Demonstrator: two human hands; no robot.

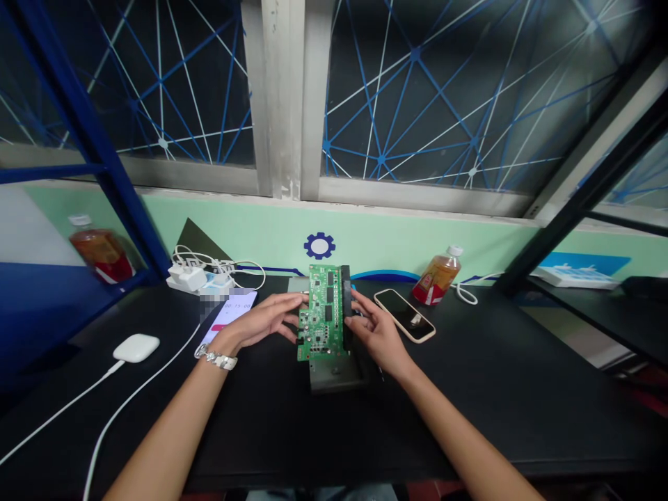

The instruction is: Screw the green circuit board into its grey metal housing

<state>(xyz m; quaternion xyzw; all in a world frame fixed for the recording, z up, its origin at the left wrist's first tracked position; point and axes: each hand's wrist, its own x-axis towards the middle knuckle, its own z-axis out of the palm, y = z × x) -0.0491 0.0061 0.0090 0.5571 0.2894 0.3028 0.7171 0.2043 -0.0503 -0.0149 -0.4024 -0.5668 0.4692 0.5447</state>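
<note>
Green rectangular circuit board (pixel 321 313) held upright, pinched at its edges between left hand (pixel 264 321) and right hand (pixel 378 334), at twelve o'clock on black desk (pixel 470 396), over flat grey metal casing (pixel 334 376).

The black tabletop (pixel 470 403) carries, left to right, a white earbud case (pixel 136 348), a white charger block (pixel 186 278), a lit smartphone (pixel 228 316), a grey device casing (pixel 334 376) — then a second smartphone (pixel 404 314) and an amber drink bottle (pixel 436 277).
</note>
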